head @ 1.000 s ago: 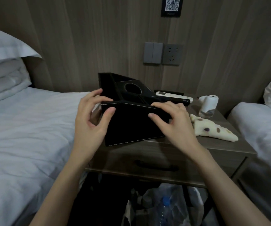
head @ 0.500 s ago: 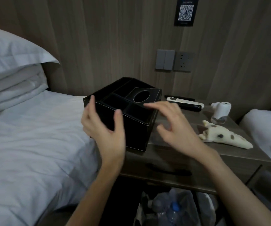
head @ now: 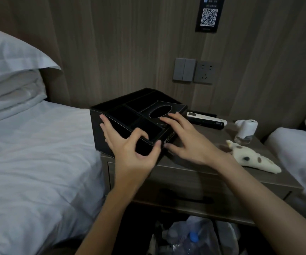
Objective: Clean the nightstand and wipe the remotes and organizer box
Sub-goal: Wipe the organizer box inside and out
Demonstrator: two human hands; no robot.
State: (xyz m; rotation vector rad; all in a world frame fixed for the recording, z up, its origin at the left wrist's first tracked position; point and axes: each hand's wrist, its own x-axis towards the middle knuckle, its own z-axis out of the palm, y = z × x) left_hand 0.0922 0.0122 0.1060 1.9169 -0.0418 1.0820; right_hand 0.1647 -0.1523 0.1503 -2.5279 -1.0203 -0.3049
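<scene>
Here, left hand [head: 130, 153] gripping organizer box [head: 139, 105] corner, right hand [head: 187, 142] spread flat atop

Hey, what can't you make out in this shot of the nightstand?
Head view:
Box front wall: covered by the left hand.
Whether that hand grips the box: its back hides the contact.
Remotes: buttons too small and dim.
Sign: text too small, top cut off.
Bag below: cut by the bottom edge.
</scene>
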